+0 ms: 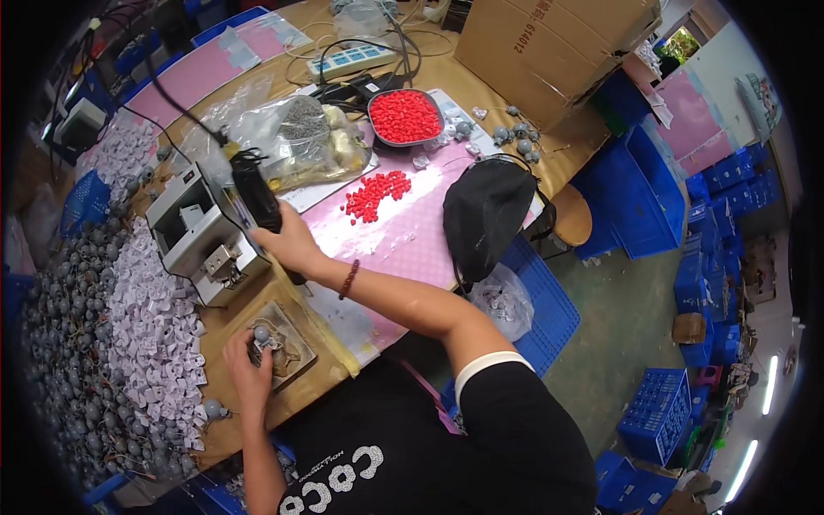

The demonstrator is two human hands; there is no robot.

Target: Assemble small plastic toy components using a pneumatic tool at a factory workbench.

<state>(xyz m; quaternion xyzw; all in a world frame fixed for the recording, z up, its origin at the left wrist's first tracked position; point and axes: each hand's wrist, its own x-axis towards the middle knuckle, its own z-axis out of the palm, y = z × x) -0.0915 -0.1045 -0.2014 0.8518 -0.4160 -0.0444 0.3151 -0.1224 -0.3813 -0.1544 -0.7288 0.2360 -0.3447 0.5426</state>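
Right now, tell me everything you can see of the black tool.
The black tool is long and roughly cylindrical, its body looking like plastic. A dark cord runs up from its top end, beside a bunch of thin black loops. It slants in the picture, top toward the left, next to the pale box-shaped machine; contact between them is unclear. The right hand grips its lower part; its tip cannot be made out.

Plastic, cardboard, cloth and wood, glossy beside matt
The black tool (254, 193) and grey ball (262, 332) look like smooth plastic, the loose red pieces (376, 196) shiny plastic; the pink sheet (416, 249) shows glossy glare, the carton (541, 64) is matt cardboard, the black bag (486, 215) dull cloth, the stool seat (572, 216) wood
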